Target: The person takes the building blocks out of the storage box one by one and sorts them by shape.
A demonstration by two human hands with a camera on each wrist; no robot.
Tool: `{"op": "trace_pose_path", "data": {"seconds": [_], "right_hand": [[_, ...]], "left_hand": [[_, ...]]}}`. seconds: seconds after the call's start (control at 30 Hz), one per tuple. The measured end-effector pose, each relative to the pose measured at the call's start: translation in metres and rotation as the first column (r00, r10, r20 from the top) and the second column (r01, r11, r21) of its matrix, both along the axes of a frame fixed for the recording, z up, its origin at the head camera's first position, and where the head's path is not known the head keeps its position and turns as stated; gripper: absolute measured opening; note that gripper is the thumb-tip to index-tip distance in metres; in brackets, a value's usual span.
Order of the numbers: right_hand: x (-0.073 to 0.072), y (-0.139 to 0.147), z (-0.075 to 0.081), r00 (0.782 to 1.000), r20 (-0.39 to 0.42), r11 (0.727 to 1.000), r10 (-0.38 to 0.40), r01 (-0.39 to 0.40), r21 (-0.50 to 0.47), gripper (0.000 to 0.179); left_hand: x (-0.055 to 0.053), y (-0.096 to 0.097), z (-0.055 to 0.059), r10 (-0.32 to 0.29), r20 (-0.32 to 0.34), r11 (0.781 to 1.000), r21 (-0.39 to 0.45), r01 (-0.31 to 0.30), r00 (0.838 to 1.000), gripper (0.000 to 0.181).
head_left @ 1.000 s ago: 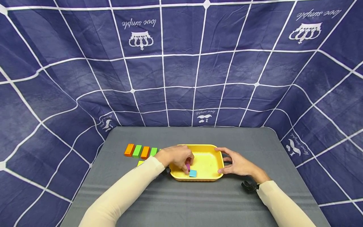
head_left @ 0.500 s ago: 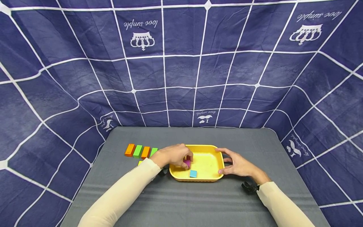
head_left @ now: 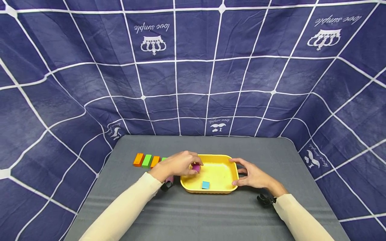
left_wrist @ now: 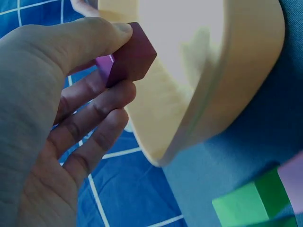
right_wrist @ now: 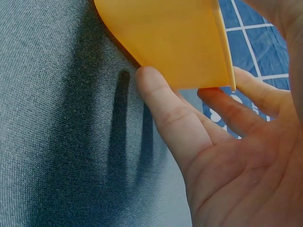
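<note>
My left hand [head_left: 180, 163] pinches a purple block [left_wrist: 135, 54] between thumb and fingers. It is over the left end of a yellow tray [head_left: 221, 191], and the block's purple face also shows in the head view. Inside the tray, near its front wall, lies a light blue block [head_left: 205, 185]. At the tray's right end, my right hand [head_left: 254, 173] holds the rim, thumb towards the front corner and fingers towards the back. Up close in the right wrist view, its fingertips meet the yellow wall [right_wrist: 180, 52].
Left of the tray, orange blocks [head_left: 138, 159] and green blocks [head_left: 146, 161] stand in a row, partly hidden by the left arm. A pinkish block [head_left: 170, 179] sits under the left wrist. Blue cloth with white lines [head_left: 193, 77] walls off the grey table [head_left: 211, 217].
My left hand has lifted the purple block from beside the light blue one and carried it up and left, towards the tray's left end. My right hand stays at the tray's right end.
</note>
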State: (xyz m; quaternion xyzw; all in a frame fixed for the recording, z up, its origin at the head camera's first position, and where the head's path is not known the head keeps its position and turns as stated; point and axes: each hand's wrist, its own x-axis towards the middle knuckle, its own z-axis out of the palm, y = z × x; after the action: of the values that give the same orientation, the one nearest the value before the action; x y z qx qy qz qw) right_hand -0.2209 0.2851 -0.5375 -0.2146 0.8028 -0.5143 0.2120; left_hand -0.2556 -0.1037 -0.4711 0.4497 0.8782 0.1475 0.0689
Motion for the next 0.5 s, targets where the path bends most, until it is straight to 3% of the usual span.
{"op": "trace_pose_path", "data": {"seconds": [0.17,0.5], "right_hand": [[0.0,0.002,0.001,1.0,-0.012,1.0,0.012,-0.013,-0.005,0.097],[-0.001,0.0,-0.001,1.0,-0.002,1.0,-0.003,0.003,0.01,0.097]], "left_hand": [[0.004,-0.013,0.005,0.055,0.001,0.998,0.014,-0.055,0.999,0.033],[0.01,-0.043,0.003,0.122,-0.024,0.991,0.062,-0.121,0.992,0.029]]}}
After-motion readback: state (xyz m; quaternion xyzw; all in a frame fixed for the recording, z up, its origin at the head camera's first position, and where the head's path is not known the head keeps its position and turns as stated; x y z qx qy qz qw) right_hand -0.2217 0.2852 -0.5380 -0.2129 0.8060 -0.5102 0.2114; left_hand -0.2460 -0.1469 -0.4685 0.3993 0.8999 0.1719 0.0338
